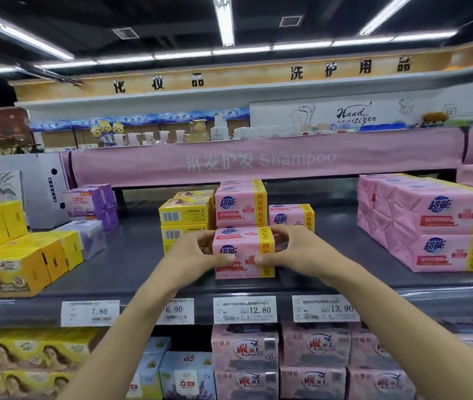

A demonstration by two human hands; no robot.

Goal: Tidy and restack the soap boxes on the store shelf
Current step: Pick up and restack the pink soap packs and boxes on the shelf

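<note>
Two hands gripped one pink soap pack (244,246) by its ends, the left hand (192,255) and the right hand (296,249), with fingers (281,235) curled over its top and thumbs on its front. Behind the fingers stood more pink packs (241,206). Just beyond the left fingers were yellow soap boxes (184,215), all on the grey shelf (131,255).

You're in a shop aisle: price tags (244,309) line the shelf edge (21,314), a Shampoo banner (261,161) hangs overhead.
</note>
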